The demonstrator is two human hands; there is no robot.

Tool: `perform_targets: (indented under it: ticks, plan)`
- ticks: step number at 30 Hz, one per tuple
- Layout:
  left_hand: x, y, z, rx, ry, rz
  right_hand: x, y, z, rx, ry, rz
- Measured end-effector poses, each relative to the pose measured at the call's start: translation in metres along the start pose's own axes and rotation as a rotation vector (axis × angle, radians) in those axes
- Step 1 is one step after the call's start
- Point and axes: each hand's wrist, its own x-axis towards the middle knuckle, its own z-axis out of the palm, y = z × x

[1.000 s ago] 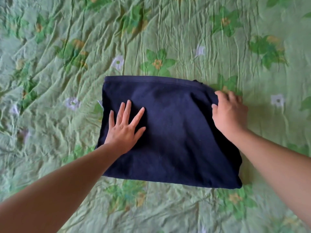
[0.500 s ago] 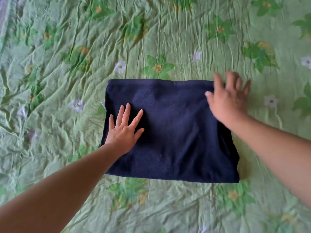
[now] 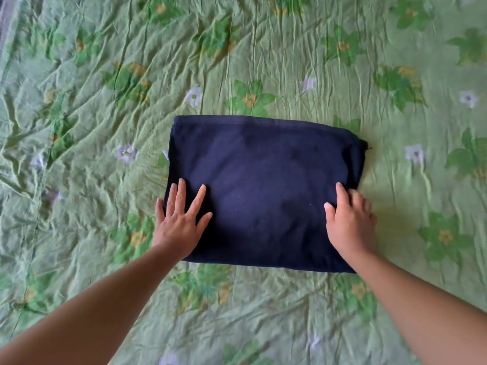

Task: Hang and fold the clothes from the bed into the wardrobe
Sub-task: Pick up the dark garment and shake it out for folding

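Observation:
A navy blue garment (image 3: 263,185), folded into a flat rectangle, lies on the green flowered bedsheet (image 3: 105,114). My left hand (image 3: 180,222) lies flat on its near left corner, fingers straight and spread, the little finger over the left edge. My right hand (image 3: 349,222) rests on the near right part of the garment, the fingers lying on the cloth at its right edge. Both forearms reach in from the bottom of the frame.
The wrinkled bedsheet fills the whole view around the garment. A pale strip (image 3: 6,27) shows at the far left top corner. A small white tag (image 3: 165,154) sticks out at the garment's left edge.
My right hand has come down from the far right corner to the near right part of the garment. My left hand has slid toward the near left corner.

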Motion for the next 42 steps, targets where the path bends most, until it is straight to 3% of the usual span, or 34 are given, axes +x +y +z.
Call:
perform_targets:
  ticks: [5,9,12,17,19,21,24,26,28,29,31,33,34,38,40,42]
  plan:
    - [-0.004,-0.009,-0.002,-0.030,-0.036,0.019,0.020,-0.007,-0.028,0.602,-0.148,0.526]
    - [-0.004,-0.019,-0.003,-0.048,-0.048,0.037,0.033,0.002,-0.045,0.771,-0.507,0.596]
    - [-0.006,-0.020,-0.002,-0.054,-0.042,0.033,0.041,0.003,-0.052,0.992,-0.651,0.661]
    - [-0.005,-0.017,-0.004,-0.058,-0.043,0.012,0.049,0.004,-0.053,1.228,-0.607,0.730]
    - [-0.005,-0.017,-0.005,-0.057,-0.046,0.011,0.055,0.007,-0.051,1.316,-0.441,0.714]
    - [-0.004,-0.018,-0.006,-0.067,-0.051,0.004,0.060,0.013,-0.050,1.122,-0.222,0.584]
    - [-0.005,-0.018,-0.009,-0.097,-0.049,-0.024,0.058,0.032,-0.048,0.283,0.015,0.285]
    - [-0.009,-0.018,-0.009,-0.110,-0.056,-0.046,0.047,0.041,-0.046,0.034,0.172,0.148]
    - [-0.016,-0.017,-0.007,-0.093,-0.072,-0.058,0.024,0.034,-0.037,-0.020,0.259,-0.142]
    - [-0.019,-0.016,-0.005,-0.081,-0.077,-0.058,0.011,0.031,-0.029,-0.073,0.217,-0.310]
    - [-0.024,-0.015,-0.005,-0.058,-0.085,-0.054,-0.007,0.030,-0.014,-0.239,-0.101,-0.480]
    - [-0.025,-0.015,-0.005,-0.027,-0.100,-0.061,-0.013,0.037,-0.002,-0.363,-0.329,-0.439]
    - [-0.024,-0.014,-0.006,-0.006,-0.099,-0.069,-0.011,0.035,-0.001,-0.358,-0.320,-0.401]
    - [0.002,-0.001,-0.017,0.006,0.071,0.006,0.030,-0.005,-0.011,-0.109,0.050,-0.324]
    - [0.033,0.010,-0.026,0.023,0.124,0.123,0.065,-0.020,-0.019,-0.066,0.032,-0.304]
    - [0.064,0.020,-0.035,0.042,0.132,0.191,0.092,-0.033,-0.021,-0.196,-0.009,-0.454]
